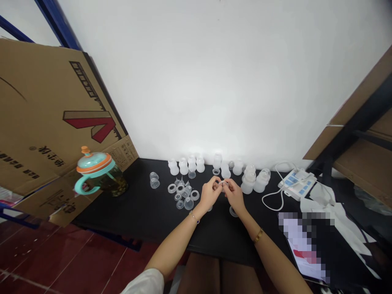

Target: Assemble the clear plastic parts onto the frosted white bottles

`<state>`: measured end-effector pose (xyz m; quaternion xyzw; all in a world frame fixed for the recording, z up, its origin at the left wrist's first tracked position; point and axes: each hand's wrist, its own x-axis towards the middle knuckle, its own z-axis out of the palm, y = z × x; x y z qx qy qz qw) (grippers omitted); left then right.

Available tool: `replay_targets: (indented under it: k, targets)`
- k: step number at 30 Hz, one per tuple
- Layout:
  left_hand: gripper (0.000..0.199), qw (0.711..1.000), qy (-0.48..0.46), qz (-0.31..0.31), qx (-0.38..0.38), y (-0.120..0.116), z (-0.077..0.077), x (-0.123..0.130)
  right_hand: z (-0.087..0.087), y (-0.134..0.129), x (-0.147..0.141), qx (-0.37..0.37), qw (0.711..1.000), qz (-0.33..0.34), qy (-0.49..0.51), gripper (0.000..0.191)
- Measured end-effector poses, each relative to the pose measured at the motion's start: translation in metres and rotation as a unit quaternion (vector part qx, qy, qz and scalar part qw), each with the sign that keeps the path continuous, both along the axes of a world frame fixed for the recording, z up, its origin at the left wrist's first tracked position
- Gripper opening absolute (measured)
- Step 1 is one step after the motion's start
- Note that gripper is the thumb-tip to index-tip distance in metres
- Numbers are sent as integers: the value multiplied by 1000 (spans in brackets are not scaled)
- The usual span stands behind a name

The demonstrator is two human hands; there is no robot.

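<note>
Left hand (209, 194) and right hand (234, 195) meet above the black counter (147, 208). Both grips are closed on a thin clear ring (223, 184), held between the fingertips over the counter; its exact form is too small to tell. A round clear piece (233, 211) lies just below the right hand. Left of the hands sits a loose cluster of clear rings (172, 188) and small funnels (177, 182), with two clear cups (154, 180) farther left. Frosted translucent bottles (183, 166) stand in an uneven row along the wall behind. To the right, a white control unit with blue labels (297, 183) trails a white cable (272, 200), beside a white plastic sheet (332, 214) and a pixelated printed sheet (301, 245). At far left, a glass mug with a teal-and-orange lid (94, 162) stands against a flattened cardboard box (45, 114). A bracelet (194, 217) circles the left wrist, a gold bangle (258, 235) the right.
</note>
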<state>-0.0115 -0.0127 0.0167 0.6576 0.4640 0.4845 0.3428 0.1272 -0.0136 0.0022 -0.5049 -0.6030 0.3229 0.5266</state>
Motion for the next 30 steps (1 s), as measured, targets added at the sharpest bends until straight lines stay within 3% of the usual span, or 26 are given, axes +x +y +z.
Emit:
replay_targets:
  k: [30]
  targets:
    - [16,1000,6,0,-1,0,-1,1,3,0,1,-2,1000,0,-10,28]
